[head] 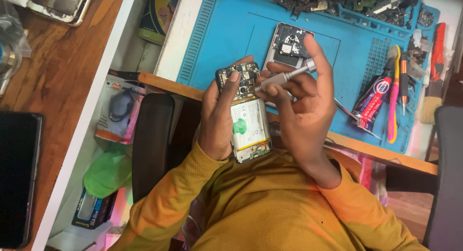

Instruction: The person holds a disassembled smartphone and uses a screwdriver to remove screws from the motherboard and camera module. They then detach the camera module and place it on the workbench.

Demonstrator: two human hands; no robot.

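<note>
Screwdriver (pixel 284 77) and opened smartphone (pixel 246 113) meet at the middle of the head view. The left hand (pixel 219 118) wraps the phone from its left edge, thumb laid over the bare circuit board — a firm hold. The phone has its back cover off; its long axis runs nearly up and down in the picture, tilted slightly, with the camera and board end pointing away toward the mat and the white battery (pixel 248 123) end pointing back at the person's chest. The right hand (pixel 301 104) pinches the silver precision screwdriver, fingers closed on its shaft; the tool lies almost level, tip pointing left onto the board, cap end up to the right under the forefinger.

Beyond the hands lies a blue repair mat (pixel 226 34) on a wooden-edged workbench, with a second phone frame (pixel 289 43) resting flat on it. Loose parts (pixel 347 2) crowd the mat's far trays — a glue tube (pixel 372 99), tweezers (pixel 354 117) and a pink tool (pixel 393 96) sit to the right. A brown wooden desk (pixel 58 63) with a dark phone (pixel 17 178) stands at the left.
</note>
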